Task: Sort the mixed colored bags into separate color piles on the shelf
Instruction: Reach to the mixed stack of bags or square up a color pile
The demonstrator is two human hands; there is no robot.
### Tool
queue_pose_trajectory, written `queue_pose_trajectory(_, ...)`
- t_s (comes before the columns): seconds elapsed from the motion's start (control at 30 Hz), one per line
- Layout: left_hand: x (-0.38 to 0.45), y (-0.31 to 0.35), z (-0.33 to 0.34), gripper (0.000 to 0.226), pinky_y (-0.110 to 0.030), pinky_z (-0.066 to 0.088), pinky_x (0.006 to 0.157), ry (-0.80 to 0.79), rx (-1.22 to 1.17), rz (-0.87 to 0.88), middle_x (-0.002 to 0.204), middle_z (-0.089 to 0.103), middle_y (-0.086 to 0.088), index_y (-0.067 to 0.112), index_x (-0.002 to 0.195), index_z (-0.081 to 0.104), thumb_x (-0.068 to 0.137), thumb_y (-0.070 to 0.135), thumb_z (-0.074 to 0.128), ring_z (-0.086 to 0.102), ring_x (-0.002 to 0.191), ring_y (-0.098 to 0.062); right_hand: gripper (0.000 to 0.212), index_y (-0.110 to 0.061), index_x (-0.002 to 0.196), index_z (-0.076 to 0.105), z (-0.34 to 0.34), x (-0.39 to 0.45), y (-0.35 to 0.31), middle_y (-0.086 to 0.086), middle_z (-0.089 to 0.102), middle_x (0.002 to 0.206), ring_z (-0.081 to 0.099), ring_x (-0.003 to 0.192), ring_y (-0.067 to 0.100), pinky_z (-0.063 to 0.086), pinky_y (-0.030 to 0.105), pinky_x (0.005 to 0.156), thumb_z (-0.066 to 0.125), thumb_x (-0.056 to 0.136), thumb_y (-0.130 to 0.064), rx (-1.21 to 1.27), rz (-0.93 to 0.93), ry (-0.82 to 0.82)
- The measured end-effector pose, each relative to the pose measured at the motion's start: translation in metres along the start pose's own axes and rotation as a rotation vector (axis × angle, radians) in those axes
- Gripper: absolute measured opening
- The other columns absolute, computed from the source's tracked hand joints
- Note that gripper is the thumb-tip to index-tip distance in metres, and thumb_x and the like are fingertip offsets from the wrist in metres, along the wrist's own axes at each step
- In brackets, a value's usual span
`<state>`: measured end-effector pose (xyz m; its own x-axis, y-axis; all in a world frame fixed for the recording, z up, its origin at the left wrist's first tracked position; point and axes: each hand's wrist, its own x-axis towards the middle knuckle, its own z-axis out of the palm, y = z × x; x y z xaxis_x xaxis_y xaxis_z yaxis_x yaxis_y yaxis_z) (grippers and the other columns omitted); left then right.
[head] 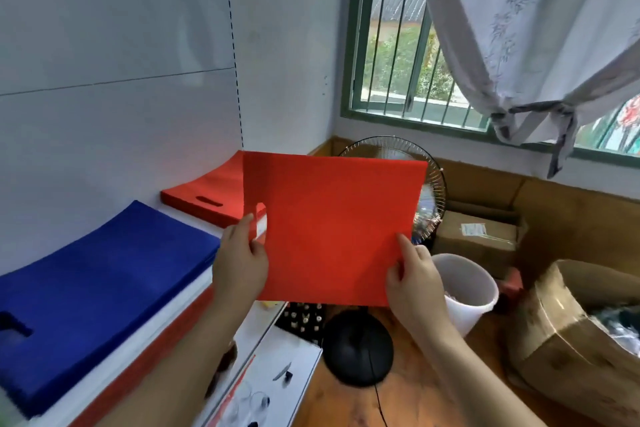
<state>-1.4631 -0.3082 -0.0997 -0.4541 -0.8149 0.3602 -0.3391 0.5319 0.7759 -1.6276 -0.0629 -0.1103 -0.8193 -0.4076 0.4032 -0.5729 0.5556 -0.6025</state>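
I hold a flat red bag (332,229) up in front of me, off the right end of the shelf. My left hand (240,258) pinches its left edge near the handle cut-out. My right hand (414,279) pinches its lower right corner. On the white shelf (166,315) lies a pile of red bags (207,192) at the far end, partly hidden behind the held bag. A thick pile of blue bags (93,295) lies nearer, at the left.
A black standing fan (358,345) stands on the wooden floor behind the held bag. A white bucket (467,291) and cardboard boxes (568,343) sit at the right. A white box (277,378) lies below the shelf. A barred window (398,45) and a curtain are beyond.
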Motion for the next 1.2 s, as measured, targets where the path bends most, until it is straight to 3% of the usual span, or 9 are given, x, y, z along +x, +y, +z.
queue_pose_trajectory(0.1, 0.048, -0.013, 0.019, 0.052, -0.030, 0.043, 0.089, 0.050, 0.013, -0.025, 0.147, 0.053, -0.002, 0.023, 0.155, 0.047, 0.104, 0.013, 0.052, 0.058, 0.123, -0.022, 0.059, -0.019, 0.153, 0.047, 0.030, 0.061, -0.004, -0.001, 0.051, 0.110, 0.062, 0.097, 0.032, 0.043, 0.035, 0.075, 0.055, 0.096, -0.010, -0.011, -0.055, -0.029)
queue_pose_trajectory(0.27, 0.120, -0.029, 0.027, 0.055, -0.036, 0.044, 0.095, 0.131, 0.088, -0.050, 0.147, 0.054, -0.007, 0.020, 0.155, 0.046, 0.102, 0.010, 0.051, 0.055, 0.130, -0.028, 0.052, -0.020, 0.153, 0.049, 0.076, 0.155, -0.024, 0.002, 0.057, 0.120, 0.064, 0.104, 0.030, 0.055, 0.046, 0.088, 0.050, 0.101, -0.011, 0.022, -0.139, -0.060)
queue_pose_trajectory(0.47, 0.160, -0.057, 0.018, 0.050, -0.043, 0.052, 0.098, 0.192, 0.235, -0.131, 0.148, 0.057, -0.009, 0.015, 0.154, 0.048, 0.104, 0.015, 0.050, 0.059, 0.129, -0.028, 0.048, -0.019, 0.150, 0.054, 0.147, 0.234, -0.052, 0.002, 0.058, 0.127, 0.063, 0.110, 0.029, 0.055, 0.042, 0.092, 0.048, 0.103, -0.011, 0.065, -0.273, -0.166)
queue_pose_trajectory(0.63, 0.167, -0.076, 0.016, 0.039, -0.034, 0.047, 0.067, 0.257, 0.387, -0.260, 0.120, 0.066, -0.001, 0.019, 0.141, 0.057, 0.102, 0.017, 0.051, 0.066, 0.095, -0.024, 0.047, -0.021, 0.148, 0.056, 0.213, 0.291, -0.073, -0.001, 0.059, 0.128, 0.064, 0.108, 0.025, 0.056, 0.044, 0.092, 0.048, 0.103, -0.013, 0.125, -0.371, -0.306)
queue_pose_trajectory(0.7, 0.171, -0.080, 0.016, 0.040, -0.033, 0.047, 0.066, 0.278, 0.465, -0.314, 0.117, 0.066, -0.002, 0.018, 0.141, 0.058, 0.102, 0.020, 0.051, 0.063, 0.087, -0.019, 0.047, -0.020, 0.149, 0.056, 0.238, 0.310, -0.081, -0.003, 0.059, 0.129, 0.063, 0.108, 0.021, 0.057, 0.046, 0.094, 0.047, 0.103, -0.015, 0.158, -0.416, -0.365)
queue_pose_trajectory(0.83, 0.179, -0.080, 0.026, 0.031, -0.037, 0.055, 0.070, 0.343, 0.544, -0.470, 0.119, 0.067, -0.004, 0.013, 0.128, 0.064, 0.101, 0.020, 0.051, 0.063, 0.088, -0.016, 0.048, -0.018, 0.149, 0.057, 0.280, 0.350, -0.091, -0.001, 0.061, 0.132, 0.060, 0.118, 0.022, 0.055, 0.047, 0.102, 0.048, 0.102, -0.014, 0.167, -0.543, -0.481)
queue_pose_trajectory(1.03, 0.179, -0.073, 0.044, 0.036, -0.036, 0.052, 0.077, 0.359, 0.690, -0.627, 0.129, 0.062, -0.005, 0.015, 0.134, 0.063, 0.102, 0.025, 0.051, 0.062, 0.104, -0.022, 0.048, -0.014, 0.146, 0.060, 0.318, 0.375, -0.096, 0.006, 0.063, 0.133, 0.052, 0.124, 0.033, 0.046, 0.050, 0.109, 0.051, 0.099, -0.013, 0.118, -0.651, -0.598)
queue_pose_trajectory(1.1, 0.178, -0.068, 0.051, 0.033, -0.036, 0.052, 0.074, 0.343, 0.727, -0.676, 0.122, 0.065, -0.002, 0.016, 0.130, 0.064, 0.103, 0.027, 0.049, 0.063, 0.099, -0.021, 0.048, -0.012, 0.145, 0.061, 0.323, 0.380, -0.094, 0.009, 0.063, 0.133, 0.053, 0.123, 0.035, 0.046, 0.050, 0.108, 0.053, 0.098, -0.013, 0.106, -0.663, -0.615)
queue_pose_trajectory(1.2, 0.178, -0.064, 0.059, 0.024, -0.035, 0.051, 0.062, 0.326, 0.780, -0.733, 0.092, 0.063, 0.006, 0.018, 0.110, 0.064, 0.104, 0.032, 0.046, 0.060, 0.075, -0.014, 0.039, -0.008, 0.136, 0.065, 0.328, 0.383, -0.095, 0.012, 0.064, 0.131, 0.054, 0.120, 0.038, 0.048, 0.049, 0.104, 0.055, 0.099, -0.020, 0.099, -0.671, -0.628)
